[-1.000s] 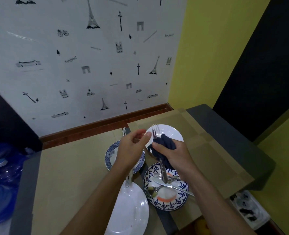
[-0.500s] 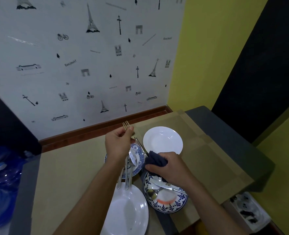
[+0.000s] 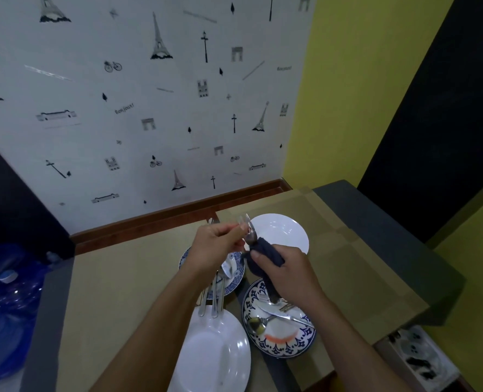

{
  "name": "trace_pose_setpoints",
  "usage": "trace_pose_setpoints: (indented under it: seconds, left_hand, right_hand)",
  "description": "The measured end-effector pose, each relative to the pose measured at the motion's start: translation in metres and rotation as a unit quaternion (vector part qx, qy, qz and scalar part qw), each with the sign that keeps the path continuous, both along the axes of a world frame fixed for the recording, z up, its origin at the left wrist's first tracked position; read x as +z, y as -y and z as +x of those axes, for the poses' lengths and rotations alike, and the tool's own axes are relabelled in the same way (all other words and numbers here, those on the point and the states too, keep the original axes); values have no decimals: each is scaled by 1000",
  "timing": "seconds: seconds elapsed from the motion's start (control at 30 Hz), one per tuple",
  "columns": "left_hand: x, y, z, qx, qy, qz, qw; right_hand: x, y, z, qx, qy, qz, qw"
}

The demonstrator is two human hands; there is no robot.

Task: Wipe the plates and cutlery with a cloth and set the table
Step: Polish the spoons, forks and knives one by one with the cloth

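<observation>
1. Left hand (image 3: 213,248): thumb and forefinger are closed in a pinch on the head of the fork (image 3: 246,224), just below the tines. The tines point up and away from the person. A bundle of cutlery (image 3: 214,301) hangs beneath this hand with its handles down; the handle ends lie over the far rim of the near white plate (image 3: 206,360). How the remaining fingers grasp the bundle cannot be told.

2. Right hand (image 3: 287,274): fingers and thumb are wrapped round the dark blue cloth (image 3: 264,254), which is bunched round the shaft of the fork directly below the left-hand pinch. The fork handle is hidden inside the cloth and the hand. A tail of cloth hangs down toward the patterned plate (image 3: 279,350).

3. Position of the fork: held in the air between both hands, above the gap between the far white plate (image 3: 285,230) and the small blue-patterned plate (image 3: 238,278).

4. Patterned plate: blue-and-white rim, set at the near right of the group. It carries a spoon (image 3: 255,325), a knife (image 3: 285,315) and one more piece of cutlery, crossed over one another.

5. Layout: the four plates lie close together on tan placemats (image 3: 121,278) that cover the table.

6. Surroundings: blue water bottles (image 3: 11,306) stand at the left; a power strip (image 3: 415,355) lies at the lower right
</observation>
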State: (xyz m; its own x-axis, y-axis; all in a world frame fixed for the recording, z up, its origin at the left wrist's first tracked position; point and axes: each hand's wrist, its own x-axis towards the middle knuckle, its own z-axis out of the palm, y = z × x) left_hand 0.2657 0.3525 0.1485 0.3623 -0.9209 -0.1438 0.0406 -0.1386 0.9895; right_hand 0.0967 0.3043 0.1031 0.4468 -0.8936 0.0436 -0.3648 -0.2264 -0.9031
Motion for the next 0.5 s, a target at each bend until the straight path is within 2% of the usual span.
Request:
trace_pose_setpoints:
  seconds: [0.2,0.37,0.5]
  left_hand:
    - [3,-1,-12,-4,9,18,1000]
    - [2,-3,-18,-8,26,45,999]
    - [5,-5,-18,-6,41,50,998]
  right_hand:
    - [4,-5,10,-53,12,-67,996]
    - [0,-8,10,-73,28,-34,996]
    - [1,-9,7,-41,60,40,997]
